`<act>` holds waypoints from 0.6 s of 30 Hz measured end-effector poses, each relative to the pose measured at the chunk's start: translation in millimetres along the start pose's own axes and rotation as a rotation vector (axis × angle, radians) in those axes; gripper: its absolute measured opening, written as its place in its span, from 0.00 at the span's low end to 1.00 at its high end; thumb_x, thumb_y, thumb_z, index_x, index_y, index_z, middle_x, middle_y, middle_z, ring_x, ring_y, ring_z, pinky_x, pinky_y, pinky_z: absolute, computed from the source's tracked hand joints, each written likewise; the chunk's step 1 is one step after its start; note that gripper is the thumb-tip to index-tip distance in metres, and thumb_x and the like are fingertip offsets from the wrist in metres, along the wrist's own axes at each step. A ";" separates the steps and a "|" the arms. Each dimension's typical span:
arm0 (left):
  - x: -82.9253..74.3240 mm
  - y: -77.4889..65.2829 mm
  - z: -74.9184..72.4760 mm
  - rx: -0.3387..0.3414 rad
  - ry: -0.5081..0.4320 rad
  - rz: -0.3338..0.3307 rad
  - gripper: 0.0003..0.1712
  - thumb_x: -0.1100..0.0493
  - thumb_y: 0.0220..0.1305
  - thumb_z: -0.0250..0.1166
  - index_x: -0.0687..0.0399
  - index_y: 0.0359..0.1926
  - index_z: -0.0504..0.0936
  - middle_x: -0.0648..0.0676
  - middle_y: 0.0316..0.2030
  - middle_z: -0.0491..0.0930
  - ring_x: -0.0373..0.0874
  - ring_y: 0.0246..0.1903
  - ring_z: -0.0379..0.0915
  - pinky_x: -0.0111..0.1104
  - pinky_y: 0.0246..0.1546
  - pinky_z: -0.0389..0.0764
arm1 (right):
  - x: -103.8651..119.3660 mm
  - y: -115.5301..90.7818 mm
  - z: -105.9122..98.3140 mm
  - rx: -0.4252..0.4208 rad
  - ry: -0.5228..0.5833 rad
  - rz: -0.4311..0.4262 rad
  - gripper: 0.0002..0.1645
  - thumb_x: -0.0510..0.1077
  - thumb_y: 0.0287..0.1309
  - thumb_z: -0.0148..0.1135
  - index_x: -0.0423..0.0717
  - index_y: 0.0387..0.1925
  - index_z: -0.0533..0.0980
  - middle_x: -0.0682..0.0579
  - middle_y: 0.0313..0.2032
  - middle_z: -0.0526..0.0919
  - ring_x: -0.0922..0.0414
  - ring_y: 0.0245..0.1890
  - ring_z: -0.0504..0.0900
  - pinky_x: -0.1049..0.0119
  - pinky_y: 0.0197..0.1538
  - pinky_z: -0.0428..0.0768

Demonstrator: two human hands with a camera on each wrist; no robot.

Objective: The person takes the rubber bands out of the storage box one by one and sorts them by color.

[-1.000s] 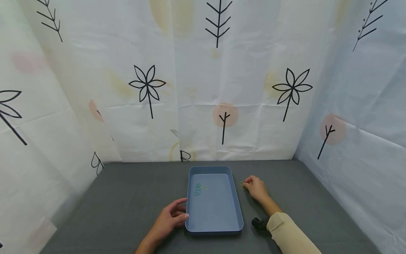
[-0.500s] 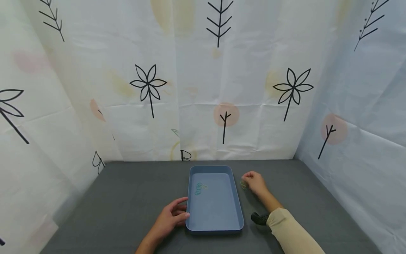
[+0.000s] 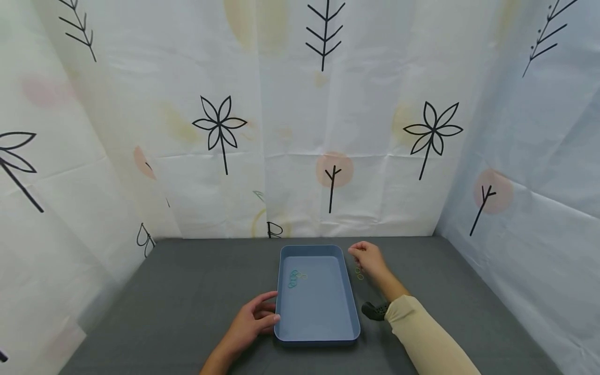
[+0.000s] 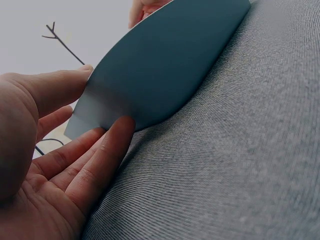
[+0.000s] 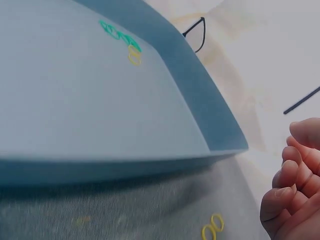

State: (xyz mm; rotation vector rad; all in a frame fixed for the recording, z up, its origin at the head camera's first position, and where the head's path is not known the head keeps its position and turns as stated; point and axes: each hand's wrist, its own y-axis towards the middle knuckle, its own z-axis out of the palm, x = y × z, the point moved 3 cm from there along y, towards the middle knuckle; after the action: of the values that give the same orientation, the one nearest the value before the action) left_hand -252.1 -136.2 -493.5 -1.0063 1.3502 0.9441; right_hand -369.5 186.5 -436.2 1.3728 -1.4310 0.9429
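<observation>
A blue rectangular tray point(image 3: 316, 312) lies on the dark grey table. My left hand point(image 3: 248, 323) holds its left side, thumb at the rim and other fingers against the outer wall point(image 4: 150, 75). Inside the tray, several small green rings point(image 3: 292, 279) and yellow rings point(image 3: 302, 276) lie in a bent row, toward the far left. Two more yellow rings point(image 5: 212, 227) lie on the table just right of the tray. Above and beyond these, my right hand point(image 3: 370, 260) hovers near the tray's far right corner, fingers curled and thumb near the forefinger. Nothing shows between its fingertips point(image 5: 282, 195).
Pale fabric printed with plants point(image 3: 290, 130) hangs behind the table and on both sides. A dark object point(image 3: 375, 311) sits at the right wrist, by the sleeve point(image 3: 422, 333). Grey table surface point(image 3: 211, 276) extends on both sides of the tray.
My right hand has lifted off the two yellow rings on the table and moved away and left, toward the tray's far corner. Those rings stay behind. My left hand has kept its place.
</observation>
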 end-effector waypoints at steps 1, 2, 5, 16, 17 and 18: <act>0.0 0.0 -0.1 0.000 0.000 0.003 0.37 0.61 0.63 0.68 0.64 0.69 0.64 0.66 0.53 0.75 0.51 0.46 0.77 0.45 0.41 0.82 | 1.1 1.7 1.9 -0.003 0.004 0.000 0.08 0.38 0.64 0.60 0.34 0.38 0.77 0.49 0.20 0.74 0.60 0.17 0.68 0.69 0.20 0.66; 0.1 0.0 -0.2 0.000 0.000 0.006 0.37 0.61 0.63 0.68 0.64 0.69 0.64 0.67 0.53 0.75 0.51 0.46 0.77 0.45 0.41 0.82 | 2.7 2.8 3.9 -0.001 0.003 -0.002 0.08 0.38 0.64 0.60 0.34 0.39 0.77 0.49 0.20 0.74 0.60 0.17 0.68 0.69 0.20 0.66; 0.7 0.2 -0.4 0.000 -0.001 0.009 0.37 0.61 0.63 0.68 0.64 0.69 0.64 0.67 0.53 0.75 0.51 0.46 0.77 0.46 0.41 0.82 | 6.0 4.5 11.5 0.011 0.007 0.001 0.08 0.38 0.64 0.60 0.34 0.38 0.77 0.48 0.20 0.74 0.59 0.17 0.68 0.69 0.19 0.66; 1.3 0.3 -1.6 0.002 0.000 0.026 0.36 0.61 0.63 0.67 0.64 0.69 0.65 0.66 0.51 0.75 0.51 0.45 0.77 0.45 0.40 0.82 | 12.9 2.5 42.9 0.072 0.008 0.008 0.05 0.38 0.63 0.62 0.37 0.35 0.78 0.48 0.20 0.74 0.60 0.15 0.66 0.69 0.18 0.66; 1.5 0.5 -1.7 0.004 -0.002 0.028 0.36 0.62 0.63 0.67 0.64 0.68 0.65 0.66 0.51 0.75 0.51 0.45 0.77 0.45 0.40 0.82 | 14.0 2.3 45.9 0.083 0.009 0.004 0.05 0.38 0.63 0.61 0.37 0.35 0.77 0.49 0.20 0.73 0.60 0.15 0.66 0.69 0.18 0.66; 1.7 0.6 -1.8 0.006 -0.005 0.028 0.35 0.62 0.63 0.68 0.64 0.68 0.65 0.66 0.51 0.75 0.51 0.45 0.77 0.44 0.40 0.82 | 15.0 2.0 48.5 0.089 0.008 0.005 0.05 0.38 0.64 0.61 0.37 0.35 0.78 0.49 0.20 0.73 0.59 0.15 0.66 0.68 0.18 0.66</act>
State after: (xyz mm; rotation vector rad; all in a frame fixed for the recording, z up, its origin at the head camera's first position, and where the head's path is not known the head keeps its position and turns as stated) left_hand -253.2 -137.8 -495.1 -0.9817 1.3658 0.9624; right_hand -376.0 136.2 -435.9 1.4292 -1.4017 1.0256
